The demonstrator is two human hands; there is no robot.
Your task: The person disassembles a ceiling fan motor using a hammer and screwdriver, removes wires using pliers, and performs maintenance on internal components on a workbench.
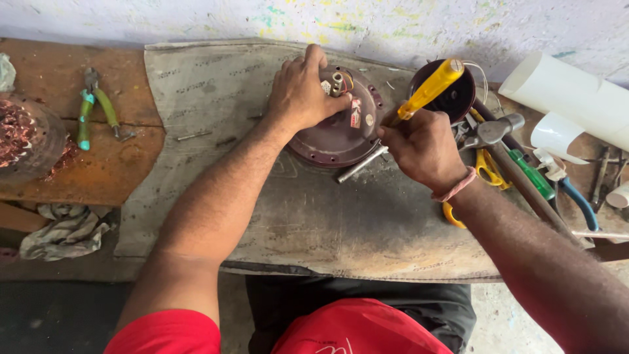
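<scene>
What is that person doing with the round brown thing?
A person steadies a round brown motor housing with the left hand. The right hand grips a yellow-handled screwdriver, its tip down at the housing's edge. It lies on a grey mat, with a hammer and pliers nearby.

1. A wooden bench [98,170], worn and reddish-brown, runs along the foot of a paint-flecked wall.
2. A grey mat [314,223] covers the bench's middle; everything below is placed from it.
3. On the mat's far edge sits a round maroon motor housing [327,141].
4. Left of the mat, on bare wood, lie green-handled pliers [92,108].
5. Further left is a copper wire coil [23,134].
6. Near the mat's lower left corner lies a crumpled rag [65,233].
7. Right of the mat are a hammer [501,131], orange-handled scissors [485,170] and white pipe pieces [557,88].
</scene>
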